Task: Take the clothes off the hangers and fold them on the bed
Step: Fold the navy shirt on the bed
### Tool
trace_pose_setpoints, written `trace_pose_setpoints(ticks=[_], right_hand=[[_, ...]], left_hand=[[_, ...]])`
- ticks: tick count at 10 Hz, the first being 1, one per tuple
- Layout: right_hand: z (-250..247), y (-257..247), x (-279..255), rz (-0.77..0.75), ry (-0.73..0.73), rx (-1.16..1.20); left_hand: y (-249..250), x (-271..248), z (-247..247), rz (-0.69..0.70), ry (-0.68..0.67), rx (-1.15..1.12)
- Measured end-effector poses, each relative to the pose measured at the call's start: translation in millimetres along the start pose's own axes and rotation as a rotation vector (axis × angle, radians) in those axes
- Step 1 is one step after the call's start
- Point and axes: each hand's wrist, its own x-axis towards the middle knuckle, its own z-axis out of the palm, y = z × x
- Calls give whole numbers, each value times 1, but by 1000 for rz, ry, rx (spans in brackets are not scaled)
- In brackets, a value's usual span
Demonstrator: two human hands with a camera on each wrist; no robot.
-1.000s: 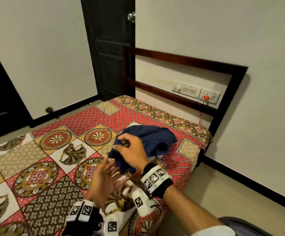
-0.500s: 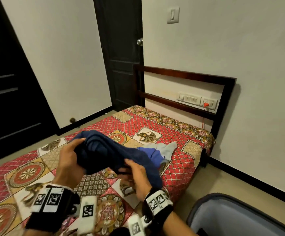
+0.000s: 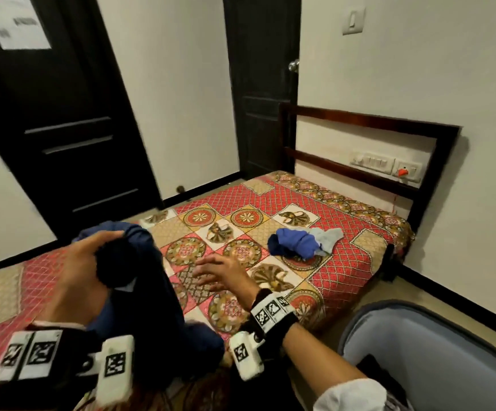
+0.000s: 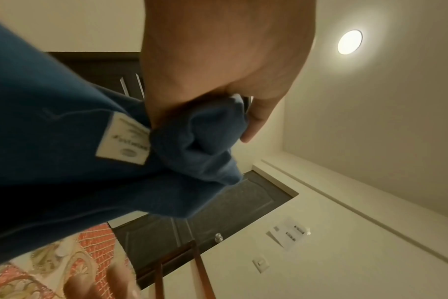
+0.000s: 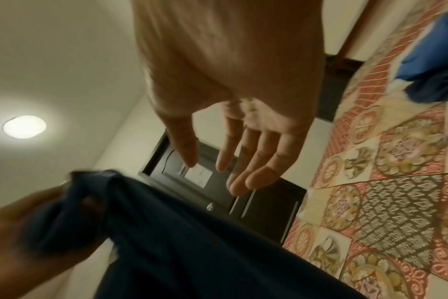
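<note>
A dark blue garment (image 3: 151,292) is bunched in the left hand (image 3: 71,280), lower left of the frame, hanging over the bed (image 3: 344,277). The right hand (image 3: 226,274) is held empty beside it, fingers spread. Another blue garment (image 3: 297,243), seemingly crumpled, lies centre right.

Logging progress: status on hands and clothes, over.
Left hand grips dark navy garment. Right hand open, empty. Crumpled blue cloth pile on bed, unfolded.
</note>
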Motion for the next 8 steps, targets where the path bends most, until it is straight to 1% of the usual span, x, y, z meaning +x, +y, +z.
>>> trace_pose_setpoints(ticks=[1, 2, 3, 4, 5, 6, 7, 8], right_hand=[[68, 26, -15, -100, -235, -180], [118, 49, -25, -171, -161, -286], [137, 51, -29, -134, 40, -161], [141, 51, -24, -172, 81, -152], [151, 50, -30, -261, 19, -152], [161, 41, -42, -268, -33, -160], [167, 17, -50, -331, -114, -209], [167, -14, -55, -433, -124, -274]], left_hand=[[-34, 7, -29, 58, -31, 125], [-47, -12, -44, -1, -51, 94], [-45, -39, -64, 53, -68, 116], [-46, -52, -101, 122, 9, 79], [-64, -68, -128, 170, 174, 2], [-87, -82, -132, 177, 248, 92], [-87, -74, -152, 310, 458, 160], [-64, -67, -167, 413, 559, 308]])
